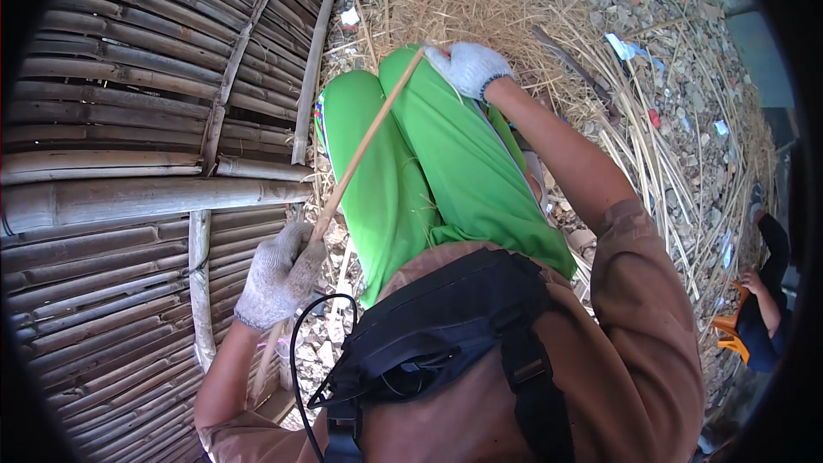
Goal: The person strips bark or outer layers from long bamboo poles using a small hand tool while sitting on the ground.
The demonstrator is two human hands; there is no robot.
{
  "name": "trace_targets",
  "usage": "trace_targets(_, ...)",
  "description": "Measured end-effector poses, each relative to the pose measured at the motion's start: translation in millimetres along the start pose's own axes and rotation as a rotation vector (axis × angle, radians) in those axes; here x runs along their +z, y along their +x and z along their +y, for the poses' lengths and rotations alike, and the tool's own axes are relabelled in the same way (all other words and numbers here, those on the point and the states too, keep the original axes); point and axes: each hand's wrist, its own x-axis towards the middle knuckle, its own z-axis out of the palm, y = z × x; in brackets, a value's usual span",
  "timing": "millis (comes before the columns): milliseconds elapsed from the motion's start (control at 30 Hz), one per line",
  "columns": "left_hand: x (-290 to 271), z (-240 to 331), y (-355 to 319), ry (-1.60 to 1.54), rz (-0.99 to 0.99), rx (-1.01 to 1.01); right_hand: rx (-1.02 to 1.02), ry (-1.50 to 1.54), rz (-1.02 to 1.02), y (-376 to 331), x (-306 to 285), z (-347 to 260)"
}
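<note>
A long, slim tan stick (pixel 369 137) runs slantwise across my lap, over the bright green trousers (pixel 471 176). My left hand (pixel 281 277), in a grimy knitted work glove, is wrapped round its lower part, beside the left knee. Below that hand the stick goes on toward my left forearm. My right hand (pixel 474 70), in a whiter glove, is closed above the right knee, its thumb side at the stick's far end. Whatever lies inside the right hand's fingers is hidden.
A wall of bamboo slats (pixel 120 120) with a thick cross pole (pixel 146 201) stands close on the left. Straw (pixel 480 0) and long thin strips (pixel 656 180) cover the stony ground. A black bag (pixel 446 317) hangs at my chest. Another person (pixel 763 300) sits far right.
</note>
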Motion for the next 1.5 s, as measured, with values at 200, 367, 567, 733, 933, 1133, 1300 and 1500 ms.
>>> trace_targets(200,-0.3,-14.3,0.8,-0.539,-0.116,-0.225,0.011,0.024,0.005,10.1,-1.3,2.1)
trace_targets(367,4.6,-18.9,6.3,-0.541,-0.135,-0.215,-0.017,-0.014,0.006,5.7,-2.8,2.6)
trace_targets(567,9.7,-6.2,39.5,-0.862,-0.138,-0.246,-0.093,-0.025,-0.007,3.5,-1.7,-2.7)
trace_targets(733,2.2,-12.5,15.1,-1.135,-0.252,-0.228,-0.024,-0.004,0.031,15.8,1.6,16.3)
trace_targets(933,15.3,-12.7,21.3,-1.239,-0.246,-0.257,-0.197,-0.058,-0.035,4.5,-1.7,9.4)
trace_targets(1133,16.9,-3.3,35.9,-1.241,-0.276,-0.246,-0.077,-0.106,0.020,26.5,-18.8,26.5)
trace_targets(1300,16.8,-7.0,31.7,-1.132,-0.253,-0.211,0.052,-0.062,0.080,64.0,-28.3,74.0)
trace_targets(1500,22.7,23.1,86.5,-0.538,0.133,-0.113,0.054,0.289,0.223,57.4,-49.1,55.3)
